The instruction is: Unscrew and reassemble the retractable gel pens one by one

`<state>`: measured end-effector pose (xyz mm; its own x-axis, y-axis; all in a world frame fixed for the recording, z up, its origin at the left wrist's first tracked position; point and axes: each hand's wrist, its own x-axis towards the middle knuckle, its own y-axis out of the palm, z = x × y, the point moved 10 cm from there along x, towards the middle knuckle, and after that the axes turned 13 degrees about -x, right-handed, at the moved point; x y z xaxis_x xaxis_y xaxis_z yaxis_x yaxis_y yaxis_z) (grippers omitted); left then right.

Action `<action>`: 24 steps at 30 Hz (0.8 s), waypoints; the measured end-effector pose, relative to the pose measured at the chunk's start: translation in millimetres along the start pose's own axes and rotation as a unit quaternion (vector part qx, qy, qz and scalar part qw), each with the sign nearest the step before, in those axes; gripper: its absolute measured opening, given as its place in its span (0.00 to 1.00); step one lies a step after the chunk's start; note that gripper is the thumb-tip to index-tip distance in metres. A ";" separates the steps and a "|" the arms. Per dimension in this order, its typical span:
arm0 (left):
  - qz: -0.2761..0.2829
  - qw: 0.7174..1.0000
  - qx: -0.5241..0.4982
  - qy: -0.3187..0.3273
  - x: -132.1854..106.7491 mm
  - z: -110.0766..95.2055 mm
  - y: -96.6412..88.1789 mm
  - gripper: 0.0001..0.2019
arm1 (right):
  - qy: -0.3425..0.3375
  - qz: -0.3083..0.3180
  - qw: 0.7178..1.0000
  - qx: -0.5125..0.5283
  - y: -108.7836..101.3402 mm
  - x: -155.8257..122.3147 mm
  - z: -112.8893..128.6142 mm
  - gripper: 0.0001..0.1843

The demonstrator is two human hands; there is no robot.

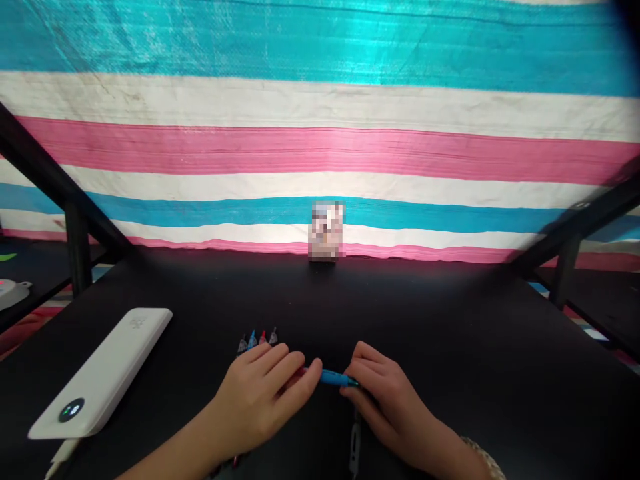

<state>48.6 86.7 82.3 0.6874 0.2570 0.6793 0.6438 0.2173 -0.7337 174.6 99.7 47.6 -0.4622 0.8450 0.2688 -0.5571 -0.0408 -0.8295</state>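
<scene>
A blue pen (334, 378) is held level above the black table between my two hands. My left hand (260, 393) is closed around its left part, where a bit of red shows by the fingers. At its right end, the fingertips of my right hand (387, 400) pinch the dark green tip. Several pen tips (263, 337), black, blue and red, stick out beyond my left hand; the hand covers most of these pens. A slim grey pen part (355, 443) lies on the table under my right wrist, partly hidden.
At the left lies a white power bank (107, 367) with a lit display and a plugged-in cable (63, 457). A small blurred picture card (326, 230) stands at the back of the black table (425, 313). Behind hangs a striped sheet (320, 150), with dark slanted bars either side.
</scene>
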 end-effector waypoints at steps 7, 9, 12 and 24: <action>0.027 1.000 0.000 -0.006 3.9 -4.9 4.0 0.11 | 0.022 -0.011 0.999 0.025 -3.4 0.8 -4.2 0.18; 0.040 0.999 -0.004 -0.017 5.1 -3.6 7.0 0.08 | 0.022 -0.023 0.999 0.029 -3.0 1.5 -6.4 0.19; 0.049 0.998 -0.017 -0.034 4.6 -2.5 11.5 0.10 | 0.011 -0.055 0.998 0.029 -4.5 1.1 -7.6 0.17; -0.010 0.962 -0.191 -0.196 -9.5 33.3 3.4 0.08 | 0.094 -0.096 0.987 0.082 -10.6 -7.0 -27.1 0.11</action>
<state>33.1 116.4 72.8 0.5418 0.6086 0.5798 0.7837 -0.1164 -0.6102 202.4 108.7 41.3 -0.2091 0.9289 0.3058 -0.7337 0.0577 -0.6770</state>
